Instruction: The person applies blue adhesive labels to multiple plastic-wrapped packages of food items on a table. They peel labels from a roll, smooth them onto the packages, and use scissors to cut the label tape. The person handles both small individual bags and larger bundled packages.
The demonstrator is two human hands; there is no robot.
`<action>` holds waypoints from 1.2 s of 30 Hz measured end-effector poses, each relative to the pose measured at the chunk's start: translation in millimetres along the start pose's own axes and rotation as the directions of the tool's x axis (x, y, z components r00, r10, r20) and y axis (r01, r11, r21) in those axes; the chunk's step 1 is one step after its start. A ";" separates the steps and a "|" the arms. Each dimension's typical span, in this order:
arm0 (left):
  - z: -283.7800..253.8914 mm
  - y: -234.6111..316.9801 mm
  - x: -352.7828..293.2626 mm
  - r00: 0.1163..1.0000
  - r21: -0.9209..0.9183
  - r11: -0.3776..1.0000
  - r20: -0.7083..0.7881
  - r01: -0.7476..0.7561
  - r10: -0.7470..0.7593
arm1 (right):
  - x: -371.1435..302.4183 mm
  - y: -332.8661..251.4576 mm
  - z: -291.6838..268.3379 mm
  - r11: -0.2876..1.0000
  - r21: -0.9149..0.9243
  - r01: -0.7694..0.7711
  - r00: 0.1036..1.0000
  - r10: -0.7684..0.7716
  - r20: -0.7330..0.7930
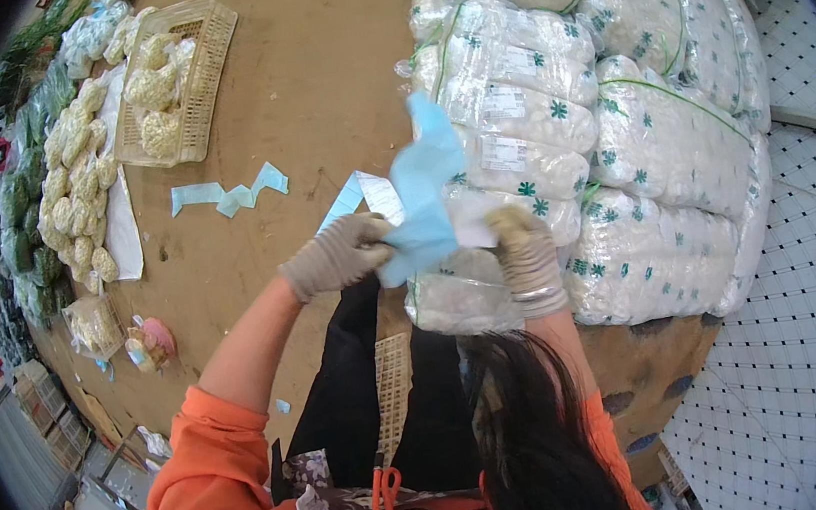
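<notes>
My left hand [342, 252], in a pale knit glove, is closed on a light-blue paper strip [427, 177] that looks like label backing. The strip rises in a twisted, blurred length, and a white part of it [382, 197] shows beside the fingers. At the strip's right side, my right hand [526, 257], gloved too, pinches a white label [471, 222] smeared by motion. Just beyond both hands stand clear plastic bags of white contents [513, 117] with green leaf prints. White printed labels [503, 152] are stuck on some of them.
A loose blue strip [238, 196] lies folded on the brown floor [317, 74]. To the far left are a cream plastic crate [215, 65] and a heap of bagged pale pieces [74, 197]. Green cord [667, 94] ties the stacked bags on the right. Another perforated crate [395, 387] sits beneath me.
</notes>
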State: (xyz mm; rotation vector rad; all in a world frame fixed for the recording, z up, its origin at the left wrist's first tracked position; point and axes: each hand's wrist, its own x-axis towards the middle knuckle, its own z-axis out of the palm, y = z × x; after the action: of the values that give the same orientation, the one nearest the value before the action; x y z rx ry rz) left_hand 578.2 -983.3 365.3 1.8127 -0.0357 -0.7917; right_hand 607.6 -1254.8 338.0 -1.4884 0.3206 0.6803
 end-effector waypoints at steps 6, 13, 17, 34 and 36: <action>2.4 -9.3 -13.2 0.876 0.583 0.668 -0.418 0.463 -0.242 | -27.2 -7.1 -33.7 0.966 0.245 0.085 0.892 0.036 -0.450; 74.3 0.1 64.1 0.979 0.706 0.702 0.068 0.089 -0.192 | -7.3 -58.9 42.0 0.206 -0.683 0.701 0.484 -0.840 0.243; 71.9 -3.0 65.3 0.700 0.840 0.471 -0.165 -0.269 0.695 | -13.2 -88.7 66.4 0.111 -0.538 0.835 0.409 -0.779 0.475; 17.5 -26.3 80.0 0.996 0.794 0.607 0.016 0.039 -0.085 | -98.1 -86.5 155.8 0.159 -0.202 0.966 0.254 -0.472 0.844; 9.6 -29.6 78.1 0.996 0.816 0.576 -0.007 0.055 -0.085 | -90.4 -75.6 134.4 0.212 -0.255 0.944 0.328 -0.499 0.802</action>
State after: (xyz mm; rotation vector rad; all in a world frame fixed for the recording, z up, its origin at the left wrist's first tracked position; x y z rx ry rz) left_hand 623.6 -1010.0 299.7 2.7033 -0.4247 -0.9447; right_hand 554.3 -1139.4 463.7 -1.7857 -1.3474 0.3227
